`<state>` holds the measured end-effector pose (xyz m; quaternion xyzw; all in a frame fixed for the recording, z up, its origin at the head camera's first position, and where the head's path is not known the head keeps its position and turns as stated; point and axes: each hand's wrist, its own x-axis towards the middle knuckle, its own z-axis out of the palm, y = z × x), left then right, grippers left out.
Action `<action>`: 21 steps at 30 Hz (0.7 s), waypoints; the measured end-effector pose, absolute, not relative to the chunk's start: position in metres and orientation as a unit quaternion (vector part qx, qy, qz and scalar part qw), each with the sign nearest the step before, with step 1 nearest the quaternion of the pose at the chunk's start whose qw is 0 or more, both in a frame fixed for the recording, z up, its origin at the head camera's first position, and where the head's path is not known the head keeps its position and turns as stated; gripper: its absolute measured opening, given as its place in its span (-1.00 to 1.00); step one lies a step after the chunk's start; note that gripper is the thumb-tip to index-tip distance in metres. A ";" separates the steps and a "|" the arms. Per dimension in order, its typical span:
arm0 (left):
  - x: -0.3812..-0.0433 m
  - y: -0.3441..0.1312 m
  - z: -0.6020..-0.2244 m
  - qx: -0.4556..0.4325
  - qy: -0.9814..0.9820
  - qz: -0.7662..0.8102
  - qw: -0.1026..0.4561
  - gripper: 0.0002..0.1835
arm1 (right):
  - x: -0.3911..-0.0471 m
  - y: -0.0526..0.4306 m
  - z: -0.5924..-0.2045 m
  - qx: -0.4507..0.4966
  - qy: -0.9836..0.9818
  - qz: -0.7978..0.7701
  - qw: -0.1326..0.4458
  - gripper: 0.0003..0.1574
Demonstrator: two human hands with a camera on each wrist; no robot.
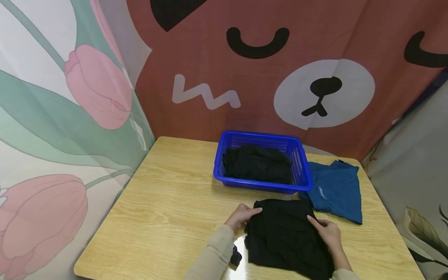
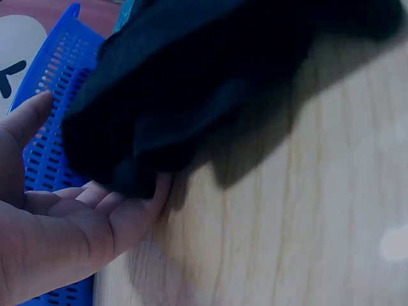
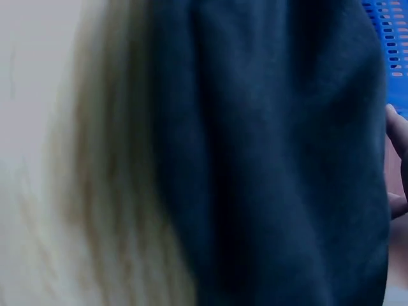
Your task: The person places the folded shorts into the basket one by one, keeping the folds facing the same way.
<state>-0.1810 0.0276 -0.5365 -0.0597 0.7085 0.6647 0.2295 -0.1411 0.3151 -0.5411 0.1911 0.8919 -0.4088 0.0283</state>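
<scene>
A dark folded garment (image 1: pixel 283 233) lies in front of me, its far edge near the basket. My left hand (image 1: pixel 242 216) holds its far left corner, thumb over the cloth. In the left wrist view the left hand's fingers (image 2: pixel 131 220) curl under the dark cloth (image 2: pixel 159 108), while the thumb stands a little off it. At the garment's right edge my right hand (image 1: pixel 328 233) grips the cloth, thumb on top. The right wrist view is filled by the blurred cloth (image 3: pixel 274 153), with only fingertips (image 3: pixel 396 131) showing at its edge.
Behind the garment stands a blue plastic basket (image 1: pixel 259 186) with dark cloth (image 1: pixel 257 163) in it. A folded blue garment (image 1: pixel 337 192) lies right of the basket. The wooden table (image 1: pixel 157 214) meets a printed curtain (image 1: pixel 196 120) at the back.
</scene>
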 end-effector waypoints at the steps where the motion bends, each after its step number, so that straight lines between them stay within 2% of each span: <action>1: -0.181 0.029 -0.537 -0.051 0.701 0.673 0.229 -0.54 | -0.142 0.315 -0.541 0.193 0.888 -0.416 0.037 -0.10; 6: -0.179 0.033 -0.541 -0.022 0.666 0.706 0.240 -0.69 | -0.145 0.318 -0.539 0.189 0.869 -0.449 0.082 -0.04; 10: -0.179 0.034 -0.542 -0.014 0.660 0.702 0.266 -0.75 | -0.146 0.319 -0.537 0.182 0.856 -0.473 0.105 -0.09; 13: -0.178 0.035 -0.542 0.003 0.654 0.698 0.290 -0.88 | -0.145 0.318 -0.536 0.176 0.841 -0.498 0.118 -0.13; 15: -0.177 0.035 -0.542 0.009 0.663 0.683 0.306 -0.79 | -0.145 0.317 -0.536 0.173 0.826 -0.520 0.131 -0.15; 18: -0.175 0.036 -0.543 0.010 0.681 0.657 0.323 -0.48 | -0.144 0.316 -0.536 0.163 0.797 -0.559 0.161 -0.18; 20: -0.174 0.037 -0.543 0.007 0.697 0.639 0.326 -0.40 | -0.144 0.315 -0.537 0.147 0.773 -0.588 0.187 -0.20; 21: -0.173 0.038 -0.544 0.011 0.697 0.637 0.330 -0.43 | -0.144 0.315 -0.537 0.136 0.763 -0.600 0.200 -0.21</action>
